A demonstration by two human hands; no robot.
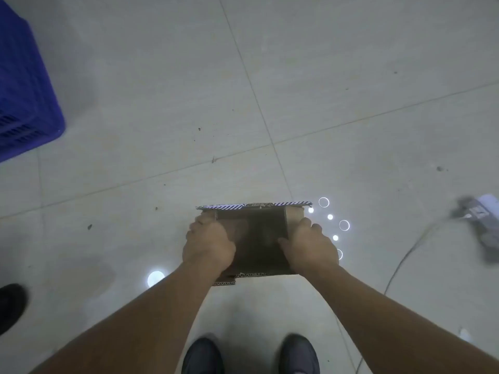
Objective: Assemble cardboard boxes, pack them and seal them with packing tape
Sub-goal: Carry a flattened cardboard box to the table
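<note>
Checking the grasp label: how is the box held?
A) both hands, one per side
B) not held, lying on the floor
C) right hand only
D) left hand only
A: the left hand and the right hand each grip an opposite side of the box, which is held up in front of the person.

Pale tiled floor [351, 63], grout lines crossing, scattered dark specks. Blue slatted plastic crate [24, 90] at upper left. Blurred grey-and-white object [480, 220] at right edge, kind unclear; thin cable [405, 259] trailing below it. Round light reflection [155, 278] lower left of centre. Two dark shoes [202, 356] at bottom centre; another dark shoe [10, 306] at left edge.
</note>
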